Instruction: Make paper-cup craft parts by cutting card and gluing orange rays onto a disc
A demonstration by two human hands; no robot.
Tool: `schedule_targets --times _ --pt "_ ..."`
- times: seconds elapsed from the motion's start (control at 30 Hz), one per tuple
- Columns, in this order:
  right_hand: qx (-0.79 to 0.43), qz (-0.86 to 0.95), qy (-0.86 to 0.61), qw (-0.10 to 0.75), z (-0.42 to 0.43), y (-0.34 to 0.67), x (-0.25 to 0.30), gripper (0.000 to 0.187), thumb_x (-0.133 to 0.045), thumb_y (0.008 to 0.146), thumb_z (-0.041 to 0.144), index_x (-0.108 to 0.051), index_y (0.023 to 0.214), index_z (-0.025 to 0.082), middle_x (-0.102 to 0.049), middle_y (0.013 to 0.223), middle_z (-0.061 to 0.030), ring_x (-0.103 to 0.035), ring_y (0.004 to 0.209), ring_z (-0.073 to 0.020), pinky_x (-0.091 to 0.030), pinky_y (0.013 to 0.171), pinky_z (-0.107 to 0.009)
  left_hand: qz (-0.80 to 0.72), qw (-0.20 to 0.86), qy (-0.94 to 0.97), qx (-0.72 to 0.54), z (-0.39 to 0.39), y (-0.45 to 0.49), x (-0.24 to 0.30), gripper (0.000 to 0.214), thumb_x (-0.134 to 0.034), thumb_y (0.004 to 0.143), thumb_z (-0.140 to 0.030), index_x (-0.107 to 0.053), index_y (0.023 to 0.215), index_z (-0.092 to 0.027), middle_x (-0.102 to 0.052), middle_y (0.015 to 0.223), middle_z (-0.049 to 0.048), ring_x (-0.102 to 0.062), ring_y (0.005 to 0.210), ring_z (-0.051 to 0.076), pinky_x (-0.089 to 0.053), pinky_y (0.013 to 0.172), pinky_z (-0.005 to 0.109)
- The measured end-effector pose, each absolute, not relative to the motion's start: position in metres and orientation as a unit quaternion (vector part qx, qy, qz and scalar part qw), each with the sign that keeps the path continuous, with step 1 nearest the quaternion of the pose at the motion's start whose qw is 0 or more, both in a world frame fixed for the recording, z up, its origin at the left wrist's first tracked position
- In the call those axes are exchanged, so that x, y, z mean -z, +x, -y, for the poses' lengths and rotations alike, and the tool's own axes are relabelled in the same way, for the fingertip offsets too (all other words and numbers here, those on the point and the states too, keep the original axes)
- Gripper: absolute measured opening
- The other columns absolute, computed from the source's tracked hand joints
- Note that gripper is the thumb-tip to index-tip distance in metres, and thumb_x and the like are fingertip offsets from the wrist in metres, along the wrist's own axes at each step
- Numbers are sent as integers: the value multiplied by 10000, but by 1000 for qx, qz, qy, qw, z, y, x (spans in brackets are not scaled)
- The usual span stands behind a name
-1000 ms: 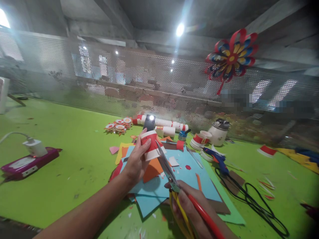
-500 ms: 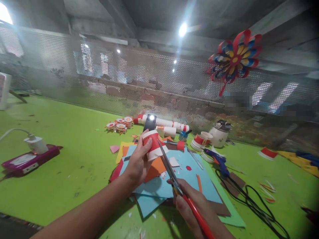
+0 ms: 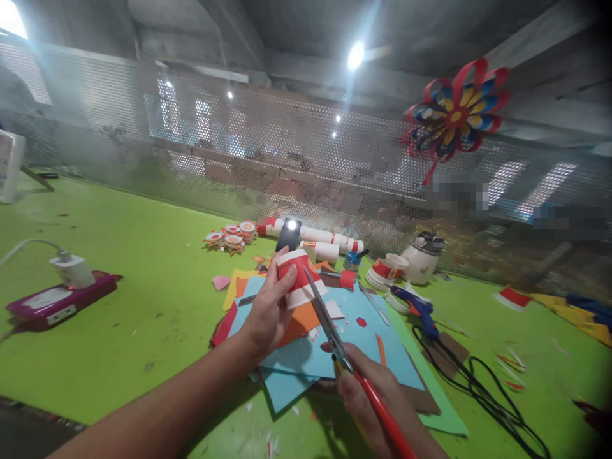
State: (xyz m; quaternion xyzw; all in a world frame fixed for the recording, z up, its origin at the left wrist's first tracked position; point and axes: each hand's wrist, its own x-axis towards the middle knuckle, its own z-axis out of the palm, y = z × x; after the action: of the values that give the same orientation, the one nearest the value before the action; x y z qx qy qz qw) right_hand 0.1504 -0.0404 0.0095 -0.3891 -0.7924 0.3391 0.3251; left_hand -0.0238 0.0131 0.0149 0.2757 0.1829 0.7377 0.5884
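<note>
My left hand (image 3: pixel 268 310) grips a red and white paper cup (image 3: pixel 299 278) above a pile of coloured paper sheets (image 3: pixel 335 344), with the cup's mouth tilted toward the right. My right hand (image 3: pixel 375 398) is closed round the red handles of a pair of scissors (image 3: pixel 335 338). The scissor blades point up and left, and their tips touch the cup's rim. Blue, orange, yellow and green sheets lie under both hands, with small paper scraps scattered on them.
A green table (image 3: pixel 134 268) holds a pink phone with a white charger (image 3: pixel 57 299) at left, a blue glue gun (image 3: pixel 417 307) with a black cord (image 3: pixel 482 389), stacked cups (image 3: pixel 387 268), a white pot (image 3: pixel 423 255) and paper rolls (image 3: pixel 320 242). A perforated metal screen with a paper flower (image 3: pixel 454 115) stands behind.
The scissor blades have closed and slid further onto the cup's rim. My right hand has shifted slightly up and right, and the yellow handle loop is out of sight.
</note>
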Motion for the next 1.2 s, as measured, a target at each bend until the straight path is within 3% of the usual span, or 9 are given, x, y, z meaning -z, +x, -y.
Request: schedule_targets --times 0.23,0.5,0.97,1.2 --pt "-336 784 -406 327 42 149 -10 561 -348 902 624 -622 1068 163 -527 663 -13 -467 603 -141 -404 592 -257 -197 595 271 -730 -11 -24 -14 460 -689 791 -229 -521 1219 -223 -679 934 5 -636 790 125 -497 774 241" --pt "-328 777 -421 334 42 146 -1 571 -332 899 637 -644 1002 171 -429 581 21 -422 545 -127 -372 522 -229 -190 597 267 -733 -13 -23 -14 599 -717 763 -246 -452 1299 -280 -678 952 -2 -650 805 141 -493 826 281" --pt "-373 757 -424 329 42 142 10 602 -306 898 645 -615 1014 141 -357 461 51 -337 394 -94 -246 376 -217 -191 599 266 -731 -12 -22 -12 553 -679 804 -235 -453 1307 -282 -680 997 16 -651 841 147 -496 861 304" --pt "-376 760 -420 324 39 142 10 614 -293 896 661 -606 1015 145 -399 510 36 -384 446 -100 -302 410 -207 -200 596 260 -733 -11 -21 -10 513 -676 805 -228 -473 1275 -261 -674 993 25 -641 865 148 -492 867 296"
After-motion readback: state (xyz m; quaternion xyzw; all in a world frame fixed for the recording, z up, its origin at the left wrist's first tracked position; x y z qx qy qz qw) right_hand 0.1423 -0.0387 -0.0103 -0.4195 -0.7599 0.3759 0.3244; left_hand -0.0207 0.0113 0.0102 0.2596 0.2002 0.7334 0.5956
